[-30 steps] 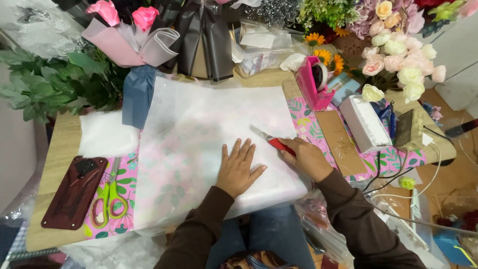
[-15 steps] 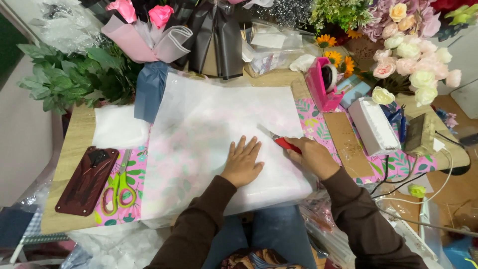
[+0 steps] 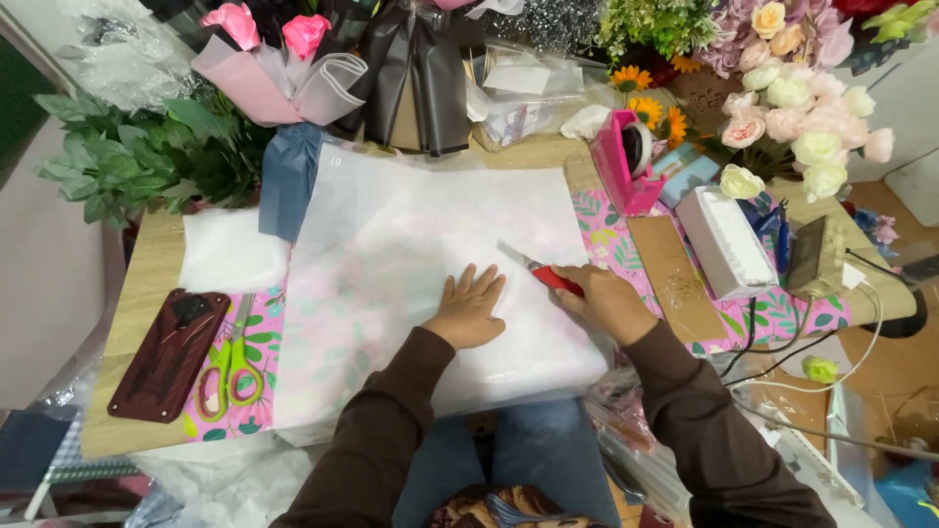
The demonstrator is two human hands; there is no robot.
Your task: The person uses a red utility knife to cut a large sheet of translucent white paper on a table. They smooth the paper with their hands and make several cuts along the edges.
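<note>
Left hand [image 3: 468, 311] flattens white paper [image 3: 421, 244]; right hand [image 3: 602, 298] grips red cutter [image 3: 548, 275].

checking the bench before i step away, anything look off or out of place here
Nothing looks damaged or spilled. The white tissue sheet lies flat under the left hand; the right hand holds a red-handled cutter on it. Only oddity: a blue paper overlaps the sheet's far-left corner.

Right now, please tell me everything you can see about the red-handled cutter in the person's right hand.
The cutter is a slim utility knife with a red handle and a pale metal blade. The right hand grips the handle, hiding its rear part. The blade points up and to the left, lying low against the white translucent paper sheet spread on the table; whether the tip actually touches cannot be told. The left hand presses flat on the paper just beside it, not touching the cutter.
</note>
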